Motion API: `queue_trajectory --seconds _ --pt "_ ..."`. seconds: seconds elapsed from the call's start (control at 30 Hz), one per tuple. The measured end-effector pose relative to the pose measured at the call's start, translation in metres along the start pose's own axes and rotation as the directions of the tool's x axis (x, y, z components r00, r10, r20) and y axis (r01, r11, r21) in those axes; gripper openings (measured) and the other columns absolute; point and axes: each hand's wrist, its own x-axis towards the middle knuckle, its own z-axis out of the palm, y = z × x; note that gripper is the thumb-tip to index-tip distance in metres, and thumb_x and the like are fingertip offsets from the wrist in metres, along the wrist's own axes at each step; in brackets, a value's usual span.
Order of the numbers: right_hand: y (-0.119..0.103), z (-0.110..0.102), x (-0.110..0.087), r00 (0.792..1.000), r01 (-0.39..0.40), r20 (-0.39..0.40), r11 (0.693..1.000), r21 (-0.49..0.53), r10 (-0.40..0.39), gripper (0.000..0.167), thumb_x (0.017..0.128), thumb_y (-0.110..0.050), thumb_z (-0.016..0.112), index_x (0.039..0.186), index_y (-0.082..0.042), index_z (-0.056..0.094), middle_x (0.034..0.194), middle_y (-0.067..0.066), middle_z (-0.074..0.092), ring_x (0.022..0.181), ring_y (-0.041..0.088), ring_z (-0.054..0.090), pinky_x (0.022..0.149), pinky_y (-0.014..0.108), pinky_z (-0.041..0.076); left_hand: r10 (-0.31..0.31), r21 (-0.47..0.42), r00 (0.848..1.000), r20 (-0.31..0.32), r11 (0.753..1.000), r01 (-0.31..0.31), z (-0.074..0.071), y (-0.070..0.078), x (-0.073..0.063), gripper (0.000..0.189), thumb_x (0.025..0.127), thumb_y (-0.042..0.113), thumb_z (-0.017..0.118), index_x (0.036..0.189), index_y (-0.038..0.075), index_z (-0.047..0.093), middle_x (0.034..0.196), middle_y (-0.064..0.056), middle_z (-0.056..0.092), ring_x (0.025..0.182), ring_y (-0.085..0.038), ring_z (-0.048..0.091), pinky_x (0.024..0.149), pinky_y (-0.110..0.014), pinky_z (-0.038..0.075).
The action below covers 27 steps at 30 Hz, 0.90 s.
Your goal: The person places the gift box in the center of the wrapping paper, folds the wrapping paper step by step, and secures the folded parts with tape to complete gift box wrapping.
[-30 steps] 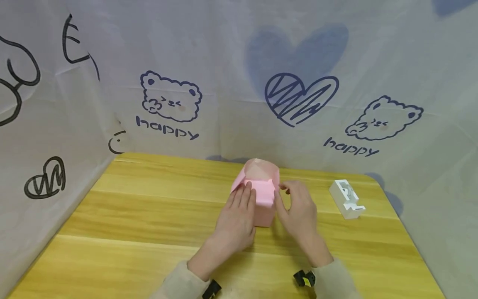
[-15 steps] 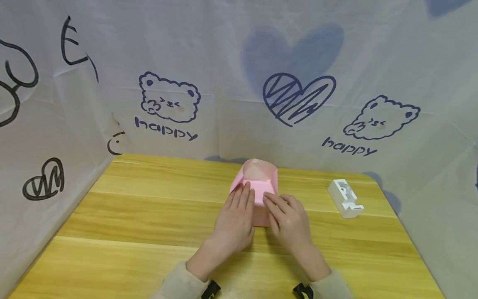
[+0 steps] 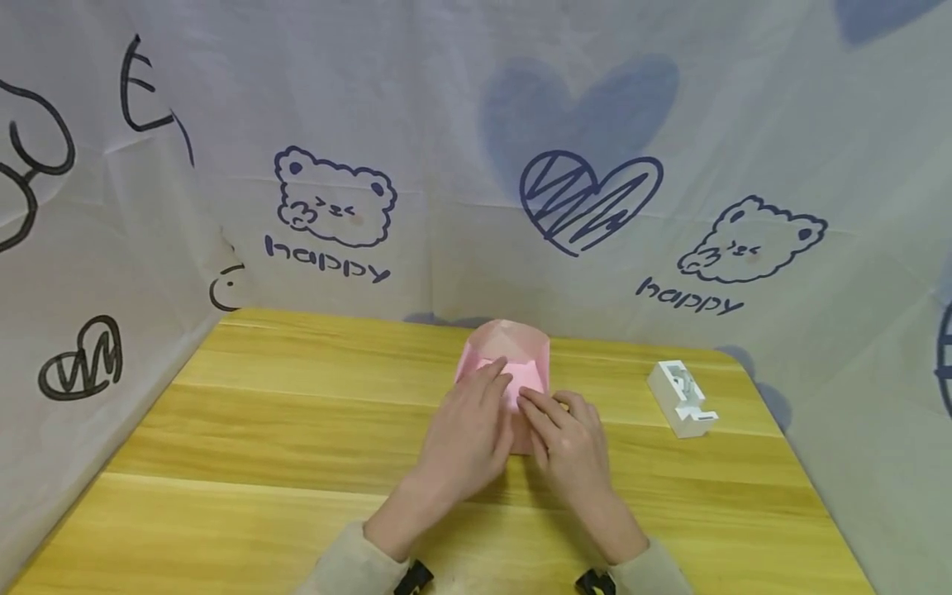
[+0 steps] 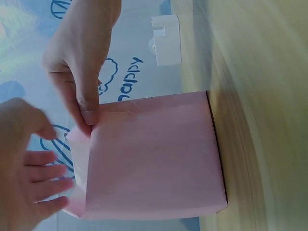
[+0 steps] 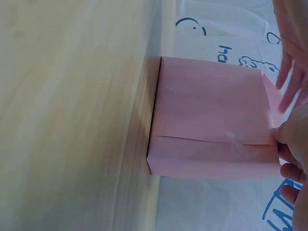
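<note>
A box wrapped in pink paper (image 3: 523, 436) stands upright on the table, its upper paper edges raised past the top and a flap standing at the back. Its front bears a vertical seam (image 5: 192, 138) in the right wrist view. My left hand (image 3: 463, 434) hovers over the top with fingers extended; in the left wrist view these fingers (image 4: 47, 188) look apart from the paper. My right hand (image 3: 574, 446) pinches the near top edge of the pink paper, thumb on the front and fingers over the top. The box's back is hidden.
To the right on the wooden table (image 3: 260, 430) stands a white tape dispenser (image 3: 680, 401). A pale cloth (image 3: 446, 165) with drawn bears and hearts hangs behind the table and along its sides.
My right hand has moved from the box's right side onto its near top edge and pinches the paper there. The left hand has lifted off the left side and top.
</note>
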Motion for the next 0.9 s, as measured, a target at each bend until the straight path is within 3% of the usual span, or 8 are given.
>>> queue_trajectory --seconds 0.07,0.13,0.23,0.33,0.47,0.6,0.7,0.9 --pt "0.000 0.001 0.000 1.000 0.009 -0.002 1.000 -0.001 -0.009 0.026 0.095 -0.014 0.066 0.115 -0.005 0.081 0.118 0.007 0.078 0.097 0.034 0.065 0.073 0.046 0.052 -0.008 -0.040 0.989 -0.146 0.999 0.002 0.000 -0.005 0.002 0.036 0.092 0.018 0.067 0.123 -0.002 0.065 0.130 -0.016 0.065 0.113 -0.031 0.066 0.092 -0.043 0.058" --pt "-0.001 0.001 0.000 1.000 0.014 -0.007 1.000 0.000 -0.014 0.026 0.096 -0.014 0.065 0.114 -0.004 0.081 0.118 0.007 0.078 0.096 0.034 0.065 0.073 0.047 0.052 -0.038 -0.059 0.964 -0.263 0.998 0.024 0.000 -0.012 0.003 0.029 0.092 0.019 0.068 0.114 0.001 0.066 0.115 -0.013 0.067 0.097 -0.030 0.068 0.076 -0.041 0.058" --pt "-0.001 0.002 0.000 1.000 0.009 -0.006 1.000 0.002 -0.009 0.027 0.097 -0.014 0.062 0.114 -0.004 0.081 0.118 0.007 0.077 0.097 0.035 0.065 0.073 0.047 0.052 -0.104 -0.073 0.932 -0.348 0.994 0.083 0.000 -0.027 0.005 0.023 0.093 0.023 0.069 0.101 0.003 0.064 0.094 -0.010 0.064 0.078 -0.028 0.063 0.063 -0.039 0.052" --pt "-0.001 0.002 0.000 1.000 0.001 -0.001 1.000 0.003 -0.001 0.028 0.098 -0.015 0.061 0.115 -0.004 0.080 0.119 0.008 0.077 0.099 0.036 0.065 0.075 0.048 0.052 -0.161 -0.082 0.937 -0.311 0.986 0.142 0.001 -0.042 0.005 0.023 0.096 0.026 0.069 0.090 0.006 0.061 0.081 -0.005 0.058 0.066 -0.023 0.056 0.056 -0.036 0.046" --pt "-0.001 0.001 -0.001 1.000 -0.003 0.008 1.000 -0.001 0.003 0.029 0.099 -0.016 0.060 0.115 -0.003 0.080 0.119 0.009 0.077 0.100 0.036 0.064 0.076 0.048 0.052 -0.224 -0.084 0.962 -0.154 0.973 0.213 0.005 -0.055 0.002 0.031 0.101 0.032 0.066 0.080 0.012 0.055 0.074 0.001 0.051 0.062 -0.018 0.048 0.055 -0.031 0.040" --pt "-0.001 0.001 -0.001 1.000 -0.004 0.008 1.000 -0.002 0.004 0.030 0.100 -0.018 0.059 0.116 -0.003 0.080 0.120 0.009 0.077 0.100 0.036 0.064 0.078 0.049 0.053 -0.252 -0.101 0.966 -0.055 0.964 0.246 0.011 -0.060 0.004 0.035 0.104 0.033 0.060 0.076 0.016 0.052 0.071 0.004 0.049 0.063 -0.015 0.047 0.056 -0.031 0.040" --pt "-0.001 0.001 -0.001 1.000 0.000 0.001 1.000 -0.003 0.000 0.032 0.103 -0.020 0.056 0.116 -0.003 0.080 0.120 0.008 0.077 0.100 0.036 0.064 0.078 0.049 0.053 -0.236 -0.106 0.970 -0.057 0.968 0.229 0.016 -0.062 0.006 0.034 0.105 0.030 0.058 0.074 0.016 0.052 0.069 0.004 0.050 0.062 -0.016 0.048 0.056 -0.032 0.042" --pt "-0.002 0.002 -0.001 1.000 0.008 -0.015 1.000 -0.012 -0.008 0.036 0.107 -0.024 0.052 0.115 -0.003 0.080 0.118 0.008 0.077 0.098 0.036 0.065 0.077 0.049 0.054 -0.182 -0.084 0.973 -0.140 0.982 0.171 0.021 -0.063 0.007 0.030 0.101 0.018 0.057 0.072 0.011 0.058 0.068 -0.001 0.057 0.060 -0.021 0.056 0.052 -0.035 0.045"
